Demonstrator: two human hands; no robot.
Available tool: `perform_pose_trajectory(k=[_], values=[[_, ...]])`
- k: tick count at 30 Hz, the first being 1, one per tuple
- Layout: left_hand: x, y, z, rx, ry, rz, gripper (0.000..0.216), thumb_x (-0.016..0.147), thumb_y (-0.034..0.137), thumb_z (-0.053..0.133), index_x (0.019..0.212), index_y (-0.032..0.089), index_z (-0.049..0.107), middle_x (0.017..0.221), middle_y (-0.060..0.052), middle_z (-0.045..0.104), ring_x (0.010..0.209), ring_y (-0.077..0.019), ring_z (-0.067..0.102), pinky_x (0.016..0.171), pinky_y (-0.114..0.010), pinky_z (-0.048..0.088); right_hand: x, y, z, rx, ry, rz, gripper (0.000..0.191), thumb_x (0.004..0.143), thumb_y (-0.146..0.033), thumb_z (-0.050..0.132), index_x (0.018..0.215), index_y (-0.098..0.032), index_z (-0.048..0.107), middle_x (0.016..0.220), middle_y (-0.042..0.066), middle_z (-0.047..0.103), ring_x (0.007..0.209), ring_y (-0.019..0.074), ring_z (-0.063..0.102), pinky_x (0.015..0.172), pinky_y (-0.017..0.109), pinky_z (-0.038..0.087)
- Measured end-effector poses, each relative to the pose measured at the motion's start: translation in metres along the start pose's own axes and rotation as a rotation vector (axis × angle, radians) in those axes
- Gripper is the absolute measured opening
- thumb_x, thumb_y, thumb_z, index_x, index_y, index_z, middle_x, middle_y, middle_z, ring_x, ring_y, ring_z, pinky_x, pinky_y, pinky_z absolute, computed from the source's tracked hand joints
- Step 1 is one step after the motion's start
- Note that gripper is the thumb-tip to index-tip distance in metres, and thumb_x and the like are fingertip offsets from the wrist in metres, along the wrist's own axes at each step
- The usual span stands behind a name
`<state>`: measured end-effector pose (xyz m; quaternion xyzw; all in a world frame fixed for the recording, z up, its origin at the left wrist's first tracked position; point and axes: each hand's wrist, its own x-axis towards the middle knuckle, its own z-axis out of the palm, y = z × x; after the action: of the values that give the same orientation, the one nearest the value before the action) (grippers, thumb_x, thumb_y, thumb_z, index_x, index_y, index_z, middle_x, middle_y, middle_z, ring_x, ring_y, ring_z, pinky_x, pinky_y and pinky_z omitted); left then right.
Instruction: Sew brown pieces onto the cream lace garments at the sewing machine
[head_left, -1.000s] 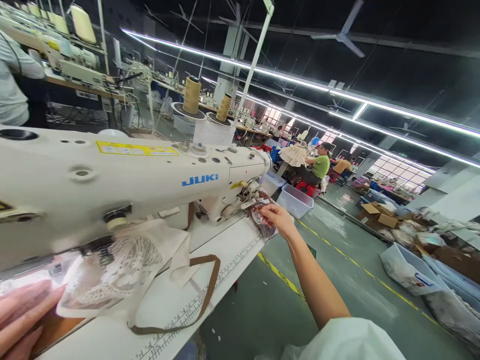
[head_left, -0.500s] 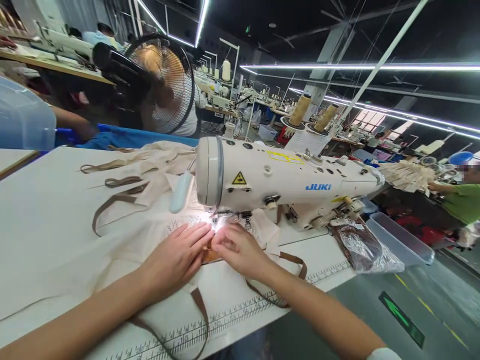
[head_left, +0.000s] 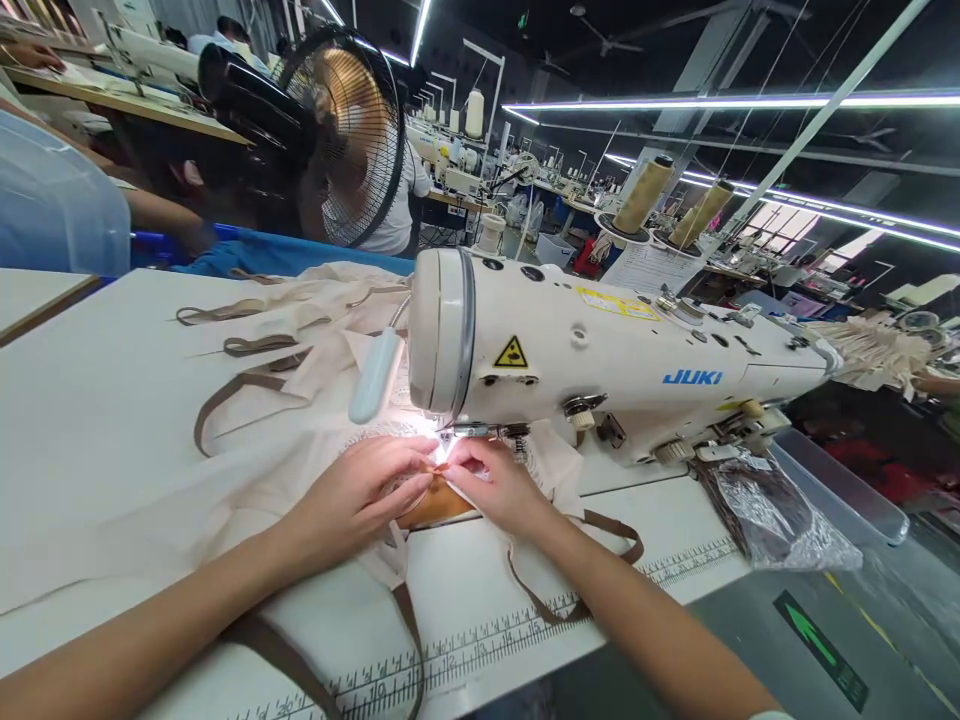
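Close together under bright light, our left hand (head_left: pixel 367 488) and right hand (head_left: pixel 496 482) each pinch pale lace cloth (head_left: pixel 370 431) beneath the near end of the sewing machine (head_left: pixel 544 340) — back from the table (head_left: pixel 97 410)'s front edge, lined with ruler markings (head_left: pixel 480 655) — while a plastic bag (head_left: pixel 784 512) lies at the right edge.

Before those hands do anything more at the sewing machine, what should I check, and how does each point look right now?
1. Both hands at the work: ok; left hand and right hand meet beneath the sewing machine's head.
2. Work spot lit: ok, brightly.
3. Firm grip on the pale cloth: cannot tell; glare blurs the fingertips.
4. Hands clear of the needle: cannot tell; they are very near.
5. Two thread spools on their stand: ok.
6. Ruler markings uncovered: not ok; a brown strap crosses them.
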<state>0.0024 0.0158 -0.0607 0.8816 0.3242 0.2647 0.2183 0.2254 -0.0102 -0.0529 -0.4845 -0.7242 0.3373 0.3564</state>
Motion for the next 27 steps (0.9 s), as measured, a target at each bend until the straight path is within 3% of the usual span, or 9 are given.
perform_pose_trajectory(k=[9,13,15,18,21,27], values=[[0.007,0.001,0.000,-0.200,-0.017,-0.171,0.050,0.098,0.060,0.046,0.072,0.022,0.066,0.127,-0.005,0.073,0.116,-0.0281,0.066,0.100,-0.038,0.050,-0.004,-0.003,0.006,-0.128,0.083,-0.018,0.020,0.090,-0.025,0.059,0.071,-0.024,0.054,0.077,-0.003,0.065,0.082,0.0162,0.061,0.083,0.029,0.046],[0.009,0.002,-0.003,-0.289,-0.021,-0.199,0.049,0.095,0.063,0.050,0.077,0.023,0.071,0.124,-0.005,0.074,0.120,-0.0288,0.065,0.101,-0.037,0.052,-0.013,-0.001,0.005,-0.358,0.145,-0.217,0.003,0.091,-0.022,0.062,0.088,-0.023,0.062,0.093,0.001,0.071,0.093,0.0184,0.064,0.082,0.029,0.048],[0.010,0.002,-0.004,-0.328,-0.024,-0.212,0.048,0.095,0.064,0.051,0.079,0.024,0.072,0.123,-0.004,0.074,0.122,-0.0290,0.065,0.101,-0.036,0.053,-0.018,0.001,0.006,-0.554,0.190,-0.349,0.005,0.091,-0.022,0.063,0.096,-0.022,0.063,0.100,0.004,0.071,0.095,0.0205,0.065,0.077,0.029,0.048],[0.010,0.000,-0.003,-0.348,-0.029,-0.211,0.048,0.095,0.065,0.052,0.083,0.025,0.075,0.122,-0.004,0.075,0.122,-0.0293,0.065,0.101,-0.037,0.054,-0.019,0.002,0.009,-0.745,0.227,-0.454,0.004,0.095,-0.025,0.062,0.094,-0.021,0.063,0.095,0.004,0.071,0.093,0.0211,0.065,0.067,0.029,0.045],[0.011,-0.002,-0.002,-0.337,-0.025,-0.193,0.047,0.095,0.065,0.051,0.086,0.025,0.076,0.122,-0.004,0.075,0.120,-0.0287,0.066,0.102,-0.038,0.054,-0.015,0.002,0.012,-0.738,0.247,-0.462,0.011,0.099,-0.027,0.058,0.090,-0.022,0.063,0.089,0.001,0.072,0.090,0.0187,0.066,0.072,0.028,0.047],[0.006,-0.001,0.000,-0.199,0.011,-0.133,0.046,0.102,0.056,0.041,0.099,0.025,0.075,0.123,-0.003,0.075,0.117,-0.0249,0.068,0.102,-0.038,0.054,-0.012,0.003,0.012,-0.518,0.269,-0.392,0.019,0.100,-0.022,0.056,0.083,-0.023,0.064,0.084,-0.003,0.072,0.084,0.0136,0.066,0.086,0.027,0.047]])
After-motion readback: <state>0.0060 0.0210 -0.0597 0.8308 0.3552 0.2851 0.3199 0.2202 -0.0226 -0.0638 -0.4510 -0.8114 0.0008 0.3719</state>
